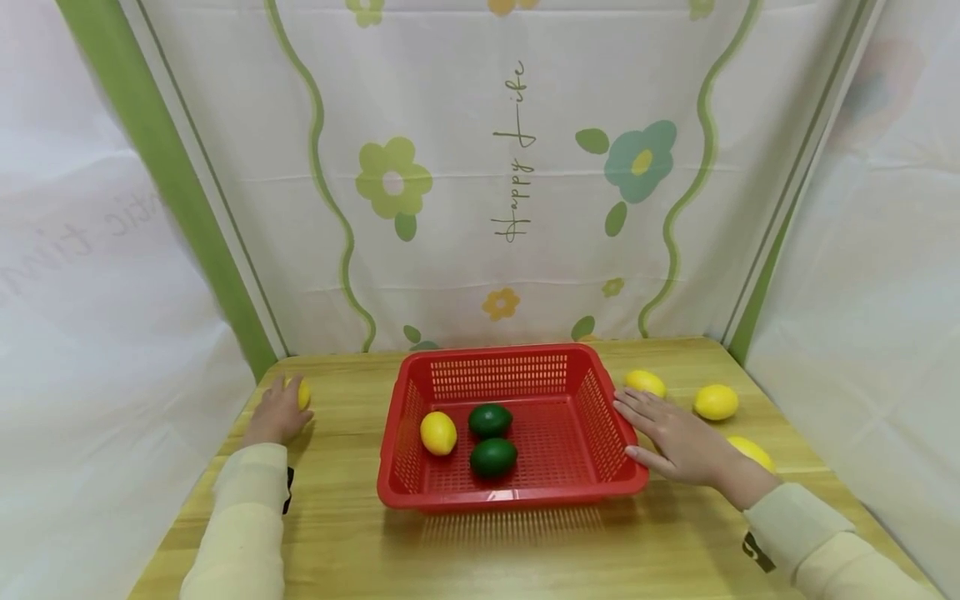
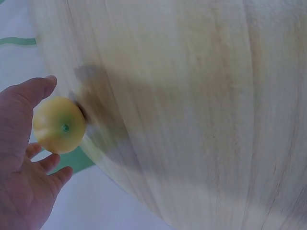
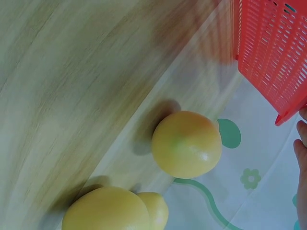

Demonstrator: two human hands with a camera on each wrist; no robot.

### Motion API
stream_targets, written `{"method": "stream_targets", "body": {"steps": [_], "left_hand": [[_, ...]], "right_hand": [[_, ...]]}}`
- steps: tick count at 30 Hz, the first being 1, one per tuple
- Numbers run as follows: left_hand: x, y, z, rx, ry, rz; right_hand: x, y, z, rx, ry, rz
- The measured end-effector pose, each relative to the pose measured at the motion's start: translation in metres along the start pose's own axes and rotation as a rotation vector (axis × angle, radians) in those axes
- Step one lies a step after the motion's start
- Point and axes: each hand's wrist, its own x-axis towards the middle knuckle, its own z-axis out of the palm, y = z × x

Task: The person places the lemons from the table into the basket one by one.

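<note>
At the table's left side, my left hand (image 1: 276, 414) reaches around a yellow lemon (image 1: 301, 393). In the left wrist view the lemon (image 2: 60, 124) sits between the spread thumb and the loosely bent fingers (image 2: 61, 177), with a gap at the thumb tip. My right hand (image 1: 678, 437) rests its extended fingers on the right rim of a red plastic basket (image 1: 510, 500). Inside the basket lie one lemon (image 1: 438, 433) and two dark green fruits, one (image 1: 491, 420) behind the other (image 1: 493, 458); they look like limes.
Three lemons lie right of the basket: one (image 1: 645, 383) behind the right hand, one (image 1: 716, 402) farther right, and one (image 1: 752, 454) partly hidden by the wrist. White printed curtains (image 1: 465, 275) enclose the wooden table (image 1: 337, 533) at the back and sides.
</note>
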Motion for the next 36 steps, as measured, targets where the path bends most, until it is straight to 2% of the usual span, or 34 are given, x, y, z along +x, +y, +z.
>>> {"method": "stream_targets", "body": {"steps": [6, 21, 30, 36], "left_hand": [[-0.001, 0.000, -0.003, 0.014, 0.015, -0.004], [0.000, -0.004, 0.003, 0.007, -0.025, -0.009], [0.004, -0.008, 0.009, -0.018, 0.043, -0.007], [0.007, -0.009, 0.014, -0.026, 0.081, 0.017]], "right_hand": [[0.001, 0.000, -0.001, -0.003, -0.003, 0.003], [0.001, 0.002, 0.000, 0.004, 0.003, -0.005], [0.002, 0.000, 0.000, 0.007, -0.004, -0.009], [0.001, -0.001, -0.001, 0.010, -0.013, -0.005]]}}
